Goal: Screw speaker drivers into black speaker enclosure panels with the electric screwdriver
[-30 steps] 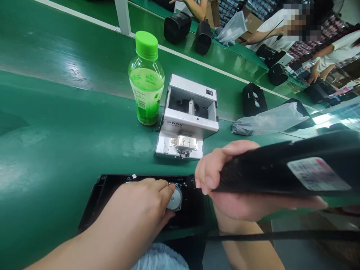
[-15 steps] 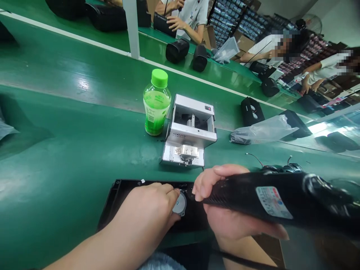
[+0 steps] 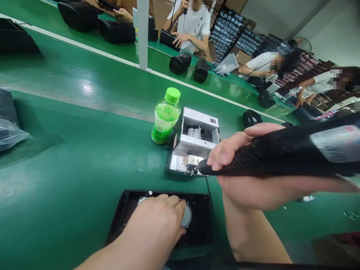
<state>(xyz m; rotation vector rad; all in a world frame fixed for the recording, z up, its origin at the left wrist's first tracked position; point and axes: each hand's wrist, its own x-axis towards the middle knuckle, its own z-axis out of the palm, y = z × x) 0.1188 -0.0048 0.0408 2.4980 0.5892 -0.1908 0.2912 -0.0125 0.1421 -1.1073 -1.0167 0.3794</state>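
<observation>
My right hand (image 3: 244, 168) is wrapped around a black electric screwdriver (image 3: 281, 146) with a pale label. The screwdriver's tip reaches the front of a silver screw feeder (image 3: 194, 144); whether a screw sits on the bit is too small to tell. Below, my left hand (image 3: 160, 217) has its fingers closed around a round grey speaker driver (image 3: 186, 215), which lies in a shallow black casing (image 3: 201, 236). Part of another metal rim shows behind that hand. The left palm and wrist cover much of the casing's left half.
A green-capped bottle (image 3: 165, 116) stands just left of the feeder. Plastic wrapping (image 3: 12, 133) lies at the left edge. Beyond a white-lined divider, black speaker boxes (image 3: 180, 63) line the far bench, where several people work. A white post (image 3: 143, 35) rises from the divider.
My right hand has raised the screwdriver from beside the casing to the front of the screw feeder. My left hand stays on the speaker driver. The view has shifted slightly.
</observation>
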